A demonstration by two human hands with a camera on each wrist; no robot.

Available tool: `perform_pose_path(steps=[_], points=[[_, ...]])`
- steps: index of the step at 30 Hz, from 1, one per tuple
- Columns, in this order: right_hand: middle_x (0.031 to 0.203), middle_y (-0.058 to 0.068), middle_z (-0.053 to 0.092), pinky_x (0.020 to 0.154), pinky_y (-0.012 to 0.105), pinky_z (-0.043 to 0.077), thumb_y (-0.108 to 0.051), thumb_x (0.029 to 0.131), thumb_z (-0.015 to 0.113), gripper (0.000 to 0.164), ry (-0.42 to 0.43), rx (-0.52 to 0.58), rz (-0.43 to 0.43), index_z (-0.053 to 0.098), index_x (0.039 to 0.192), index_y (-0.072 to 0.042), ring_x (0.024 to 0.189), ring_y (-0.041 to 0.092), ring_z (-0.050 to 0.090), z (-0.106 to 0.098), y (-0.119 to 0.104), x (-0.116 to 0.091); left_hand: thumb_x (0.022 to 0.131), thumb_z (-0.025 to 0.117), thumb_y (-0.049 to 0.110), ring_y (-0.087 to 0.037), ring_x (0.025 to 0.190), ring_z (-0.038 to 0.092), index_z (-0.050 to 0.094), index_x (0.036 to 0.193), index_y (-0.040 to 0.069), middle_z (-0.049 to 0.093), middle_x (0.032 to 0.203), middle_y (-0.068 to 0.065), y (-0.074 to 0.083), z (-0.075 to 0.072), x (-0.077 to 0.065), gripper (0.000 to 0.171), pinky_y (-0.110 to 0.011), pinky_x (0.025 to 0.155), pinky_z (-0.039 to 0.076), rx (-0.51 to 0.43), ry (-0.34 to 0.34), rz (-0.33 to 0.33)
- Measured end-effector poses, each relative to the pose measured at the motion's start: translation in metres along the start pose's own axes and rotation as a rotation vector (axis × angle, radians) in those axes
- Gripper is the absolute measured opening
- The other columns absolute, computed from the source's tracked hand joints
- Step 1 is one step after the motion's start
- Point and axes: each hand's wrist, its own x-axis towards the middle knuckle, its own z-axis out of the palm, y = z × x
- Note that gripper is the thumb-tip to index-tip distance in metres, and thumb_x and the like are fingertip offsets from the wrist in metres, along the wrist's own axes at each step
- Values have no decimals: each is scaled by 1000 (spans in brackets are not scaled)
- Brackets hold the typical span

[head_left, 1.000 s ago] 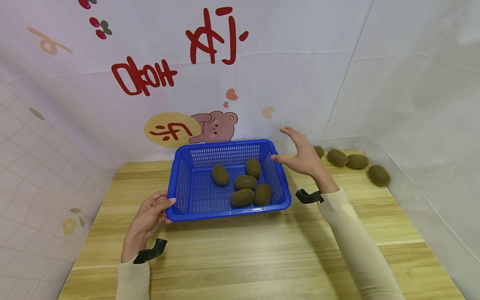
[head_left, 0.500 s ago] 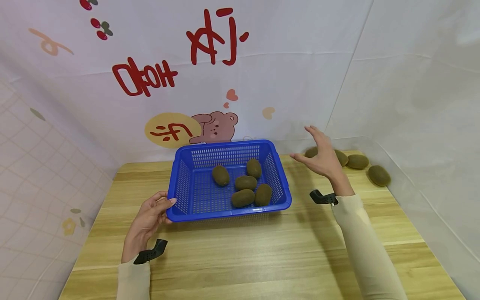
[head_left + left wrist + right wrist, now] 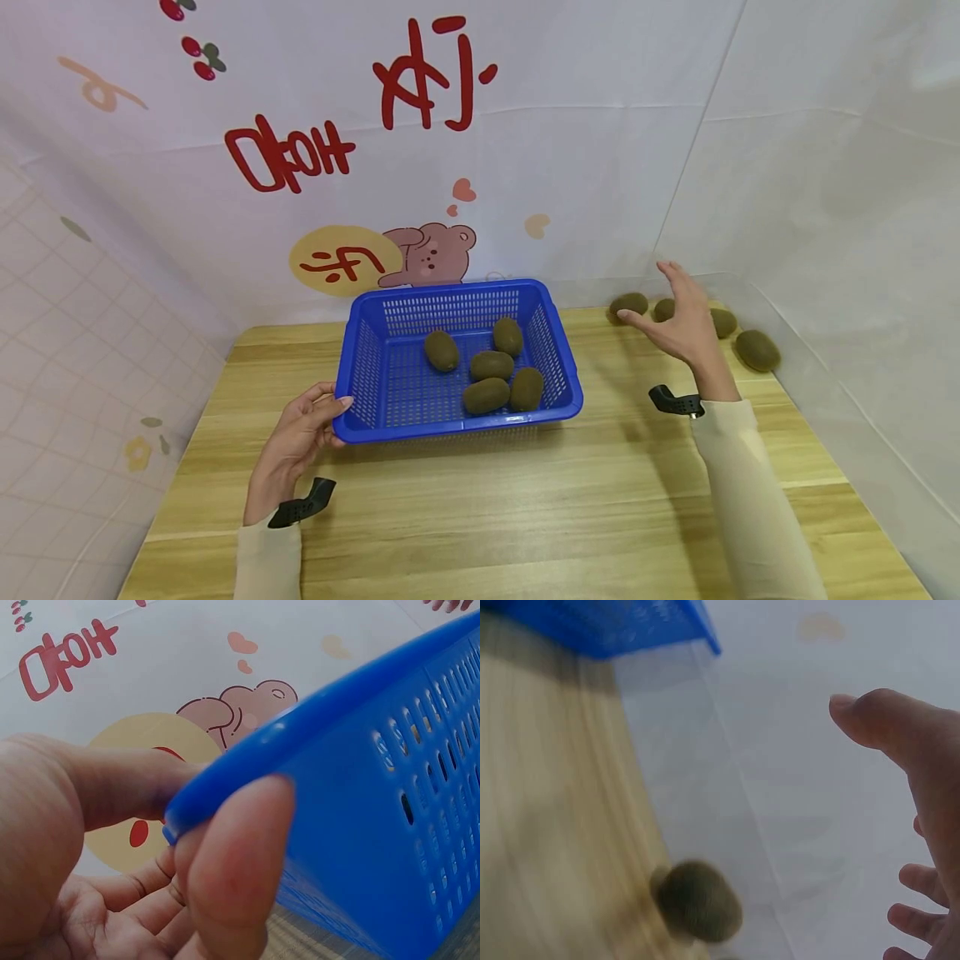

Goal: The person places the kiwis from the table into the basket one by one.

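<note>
My left hand [image 3: 296, 437] grips the left rim of a blue plastic basket [image 3: 457, 429], thumb on the inner side and fingers outside, as the left wrist view also shows around the rim [image 3: 240, 776]. Several brown kiwis lie inside, mostly toward the right, with one kiwi [image 3: 441, 350] apart nearer the middle. Above the back right of the table hovers my right hand [image 3: 684, 325], thumb and fingers spread and holding nothing. Below and behind it are several kiwis in a loose row, among them a left one [image 3: 628, 307] and a right one [image 3: 758, 350]. The hand partly covers the middle ones.
The basket stands on a wooden table [image 3: 465, 517] near its back edge. White cloth walls [image 3: 585, 150] with printed red characters and a bear rise behind and at both sides. The rightmost kiwis lie close to the right wall.
My right hand has moved rightward from beside the basket's right rim to over the kiwi row, uncovering the leftmost kiwi. My left hand and the basket have stayed in place.
</note>
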Motion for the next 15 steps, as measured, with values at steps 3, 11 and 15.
perform_pose_path(steps=[3, 11, 15], points=[[172, 16, 15, 118, 78, 15, -49, 85, 80, 102, 16, -23, 18, 23, 163, -17, 155, 52, 12, -3, 12, -4, 104, 60, 9, -12, 72, 76, 45, 125, 3, 79, 99, -3, 0, 1, 0, 26, -23, 55, 61, 5, 6, -4], [171, 19, 14, 117, 79, 14, -53, 86, 77, 104, 41, -96, 75, 19, 164, -16, 154, 54, 11, -9, 39, -12, 104, 59, 8, -11, 72, 76, 45, 125, 3, 79, 98, -2, -1, 1, 0, 27, -23, 54, 61, 2, 4, 6], [171, 21, 14, 117, 79, 15, -53, 87, 76, 104, 57, -126, 90, 19, 164, -15, 153, 55, 12, -12, 51, -15, 104, 59, 9, -11, 71, 75, 44, 126, 2, 79, 97, -2, -1, 0, -1, 28, -22, 54, 61, 9, 2, 4]])
